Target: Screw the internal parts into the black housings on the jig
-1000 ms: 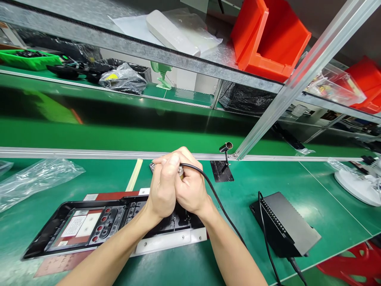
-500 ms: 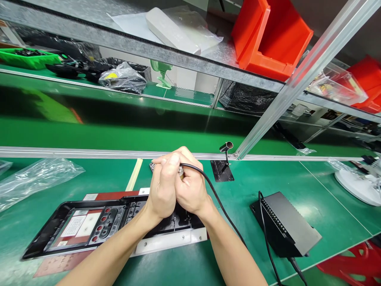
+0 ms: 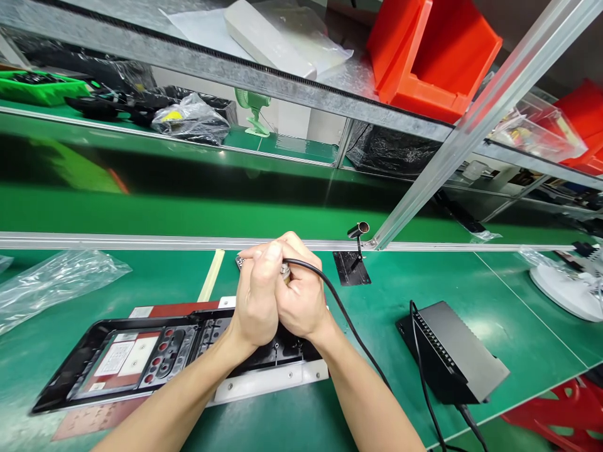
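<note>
While both hands clasp one corded tool (image 3: 285,269) upright, left hand (image 3: 257,301) wrapped over right hand (image 3: 301,304), its hidden tip stands over the black panel (image 3: 155,355) on the counter (image 3: 377,301). Advised: keep it plumb, press steadily, cable (image 3: 348,326) slack.

Bare green mat (image 3: 367,326) is lying open betw. the black panel (image 3: 155,355) and the grey box (image 3: 455,355), tho a black cable (image 3: 348,326) is crossing it. Plastic bag (image 3: 56,285) is blocking far left; aluminium rail (image 3: 141,240) is closing off the back.
</note>
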The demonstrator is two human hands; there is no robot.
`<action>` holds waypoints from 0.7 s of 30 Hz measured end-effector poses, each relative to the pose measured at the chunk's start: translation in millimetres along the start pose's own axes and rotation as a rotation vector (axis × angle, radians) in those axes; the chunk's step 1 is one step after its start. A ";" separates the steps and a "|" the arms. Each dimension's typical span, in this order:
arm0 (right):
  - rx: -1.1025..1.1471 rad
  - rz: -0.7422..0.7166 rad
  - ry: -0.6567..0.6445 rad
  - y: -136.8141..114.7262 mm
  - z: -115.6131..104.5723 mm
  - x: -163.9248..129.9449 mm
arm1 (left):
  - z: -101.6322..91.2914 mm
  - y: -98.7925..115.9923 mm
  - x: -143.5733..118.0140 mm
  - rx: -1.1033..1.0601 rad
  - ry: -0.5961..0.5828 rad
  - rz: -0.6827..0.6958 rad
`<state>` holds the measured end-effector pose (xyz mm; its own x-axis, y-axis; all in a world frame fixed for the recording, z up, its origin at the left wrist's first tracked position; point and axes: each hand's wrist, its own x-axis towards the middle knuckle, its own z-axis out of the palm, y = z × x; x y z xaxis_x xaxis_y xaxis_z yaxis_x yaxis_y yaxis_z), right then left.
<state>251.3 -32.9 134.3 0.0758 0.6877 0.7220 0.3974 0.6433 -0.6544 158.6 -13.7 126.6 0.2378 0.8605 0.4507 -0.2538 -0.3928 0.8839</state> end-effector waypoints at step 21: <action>0.070 0.027 0.015 3.3 1.8 -0.9 | -4.9 -5.7 -1.9 -0.009 0.007 -0.041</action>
<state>250.9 -30.8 131.1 0.0996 0.7003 0.7068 0.3302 0.6468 -0.6874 155.0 -11.5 120.1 0.2416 0.8782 0.4128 -0.2520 -0.3540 0.9007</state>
